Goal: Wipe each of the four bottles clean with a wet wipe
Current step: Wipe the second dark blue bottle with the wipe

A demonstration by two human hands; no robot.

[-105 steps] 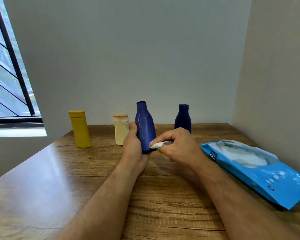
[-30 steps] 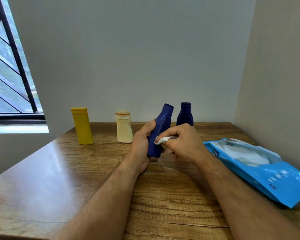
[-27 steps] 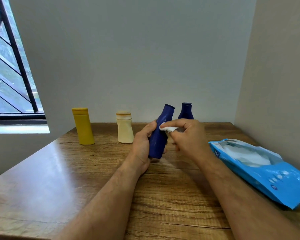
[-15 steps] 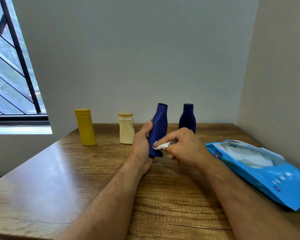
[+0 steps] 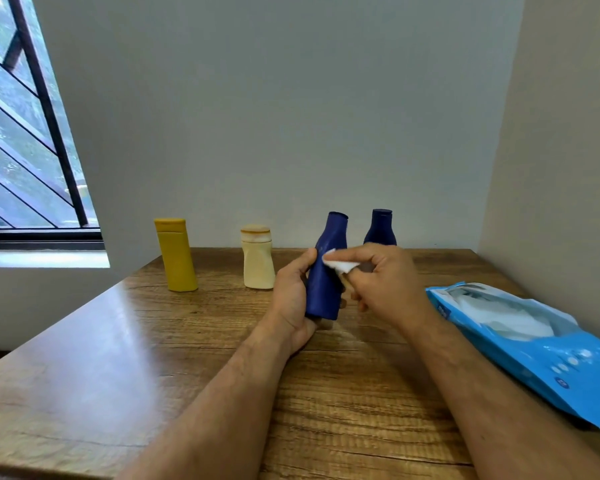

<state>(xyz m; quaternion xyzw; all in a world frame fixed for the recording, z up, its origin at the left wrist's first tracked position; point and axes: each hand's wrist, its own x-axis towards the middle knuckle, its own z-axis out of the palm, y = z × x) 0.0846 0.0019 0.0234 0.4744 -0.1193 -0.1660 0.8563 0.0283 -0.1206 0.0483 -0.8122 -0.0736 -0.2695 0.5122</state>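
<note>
Here, wooden table (image 5: 125, 344), filling the lower field from 3 to 9 o'clock, set into a corner of plain walls; barred window (image 5: 25, 133) at 10 o'clock.

At 4 o'clock of centre, blue wet-wipe pack (image 5: 534, 344), lying flat, flap open, white wipes showing inside. Printing on the pack: a few white letters near the near-left edge and small round icons toward the lower end, too small and too oblique to read; no brand legible.

At centre, held blue bottle (image 5: 326, 282), lifted clear of the table, neck tilted slightly toward 1 o'clock. Gripped about its lower body by left hand (image 5: 291, 299), thumb along the near side and fingers wrapped behind.

Just to 3 o'clock of it, right hand (image 5: 385, 278), fingers curled, pinching wet wipe (image 5: 338, 265) and pressing it against the bottle's shoulder.

Along the back edge, standing upright: yellow bottle (image 5: 176, 254) at 9 o'clock of the held one, cream bottle (image 5: 257, 258) between them, second blue bottle (image 5: 380, 227) at 1 o'clock, partly hidden behind the right hand. No label or writing visible on any bottle.

Progress, as a judgement: wiping under way on one bottle of four, at mid-body to shoulder; neck and cap seemingly yet to be covered. Cleanliness of the three standing bottles not decidable; brownish marks on the cream bottle's cap suggest that one remains to be done.
</note>
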